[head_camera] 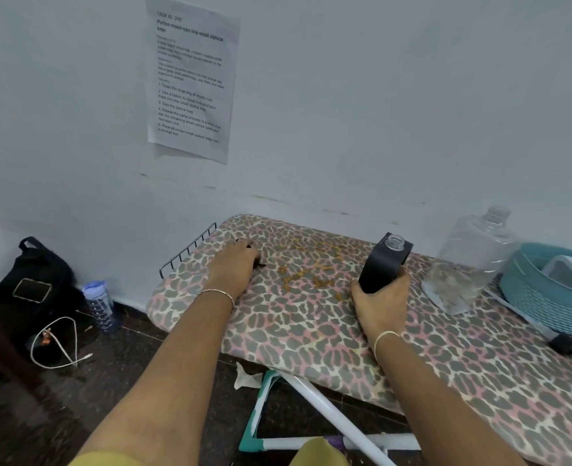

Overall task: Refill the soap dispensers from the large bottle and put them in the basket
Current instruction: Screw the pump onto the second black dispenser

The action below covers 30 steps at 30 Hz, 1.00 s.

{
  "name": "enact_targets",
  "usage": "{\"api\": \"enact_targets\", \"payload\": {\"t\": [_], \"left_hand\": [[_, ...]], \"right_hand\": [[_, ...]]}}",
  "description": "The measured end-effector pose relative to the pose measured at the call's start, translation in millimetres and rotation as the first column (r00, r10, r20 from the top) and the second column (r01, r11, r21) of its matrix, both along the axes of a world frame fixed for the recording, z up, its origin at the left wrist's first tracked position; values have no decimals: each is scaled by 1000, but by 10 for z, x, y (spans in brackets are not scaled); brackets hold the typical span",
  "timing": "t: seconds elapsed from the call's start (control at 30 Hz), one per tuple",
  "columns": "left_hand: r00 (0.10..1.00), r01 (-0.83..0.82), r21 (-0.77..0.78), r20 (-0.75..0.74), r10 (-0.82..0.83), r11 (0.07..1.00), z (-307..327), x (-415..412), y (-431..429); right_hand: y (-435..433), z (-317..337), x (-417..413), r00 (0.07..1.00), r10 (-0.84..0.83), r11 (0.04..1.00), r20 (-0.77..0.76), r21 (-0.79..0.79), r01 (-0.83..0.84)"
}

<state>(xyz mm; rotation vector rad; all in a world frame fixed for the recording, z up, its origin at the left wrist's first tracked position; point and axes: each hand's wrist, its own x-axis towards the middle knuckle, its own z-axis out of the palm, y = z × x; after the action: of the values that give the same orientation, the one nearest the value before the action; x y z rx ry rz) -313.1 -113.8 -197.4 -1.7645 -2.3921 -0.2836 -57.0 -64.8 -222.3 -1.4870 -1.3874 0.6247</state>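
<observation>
Mid-task | right hand (380, 299) gripping uncapped black dispenser (383, 264) | left hand (232, 267) at 10 o'clock, grasp unclear | white dispenser (568, 274) in basket (539, 304) at 3 o'clock | pending: capping, basketing

large bottle (472, 260) left of basket (543, 297)

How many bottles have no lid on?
2. The black bottle held by the right hand, and the big clear bottle beside the basket. The white thing in the basket may be another; it is partly hidden.
</observation>
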Motion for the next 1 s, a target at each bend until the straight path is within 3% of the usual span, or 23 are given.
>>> {"api": "enact_targets", "payload": {"t": [0.1,0.17,0.27,0.33,0.6,0.83,1.0], "left_hand": [[1000,-6,54,23,4,999,6,63,68],[985,-29,152,173,2,988,9,125,140],[886,-85,319,457,-74,944,125,265,259],[829,-84,399,537,-158,913,259,390,339],[670,3,632,574,-471,775,833,1041,583],[545,-17,738,572,-612,675,1145,1484,675],[529,-8,747,567,-631,665,1149,1654,783]], "right_hand": [[0,5,0,1000,1,1000,9,2,-1],[-1,5,5,1000,1,1000,6,0,-1],[1,-1,12,1000,0,1000,7,2,0],[2,-1,11,1000,3,1000,13,-1,-3],[-18,3,36,1000,-11,1000,8,6,11],[-15,4,29,1000,-15,1000,6,-6,15],[-5,-6,27,1000,-17,1000,13,-9,17]]}}
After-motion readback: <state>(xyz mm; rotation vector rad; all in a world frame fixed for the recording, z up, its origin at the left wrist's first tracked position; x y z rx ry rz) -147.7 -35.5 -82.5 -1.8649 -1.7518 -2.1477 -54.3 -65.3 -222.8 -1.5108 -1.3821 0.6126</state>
